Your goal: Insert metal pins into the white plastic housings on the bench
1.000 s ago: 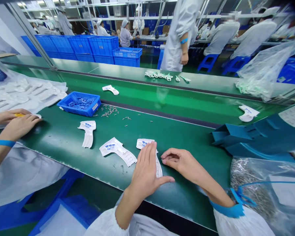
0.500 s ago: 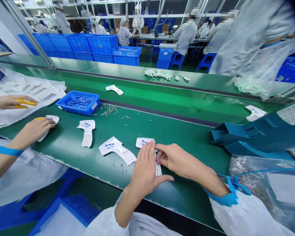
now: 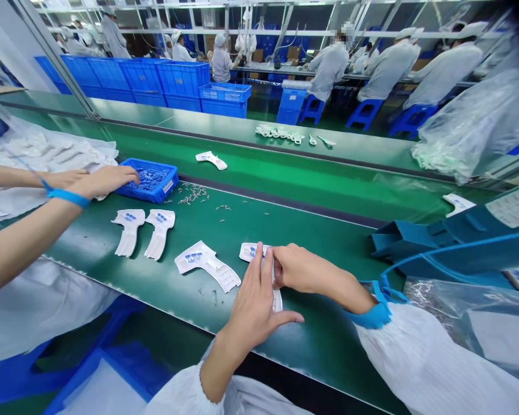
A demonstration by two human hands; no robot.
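Note:
My left hand [image 3: 254,297] lies with fingers stretched and thumb out over a white plastic handle shell [image 3: 247,251] on the green worktop, hiding much of it. Against the shell's right side, the fingers of my right hand [image 3: 297,267] are pinched together. What they hold, if anything, is hidden. Just left lies another handle shell [image 3: 206,266], inside up, with small blue parts in its wide end. Two more such shells, a left one [image 3: 130,231] and a right one [image 3: 160,233], lie side by side farther left.
A co-worker's hand [image 3: 108,180] reaches to a blue tray [image 3: 166,190] of small blue parts. Tiny metal pieces [image 3: 192,194] are scattered beside it. Beyond, a shell [image 3: 211,159] lies on the green belt [image 3: 285,181]. A teal fixture [image 3: 432,245] and a clear bag [image 3: 458,311] stand right.
My left hand has hardly moved; my right wrist has shifted slightly left. The co-worker has set a shell down beside another and moved a hand to the blue tray. The belt shells have shifted right.

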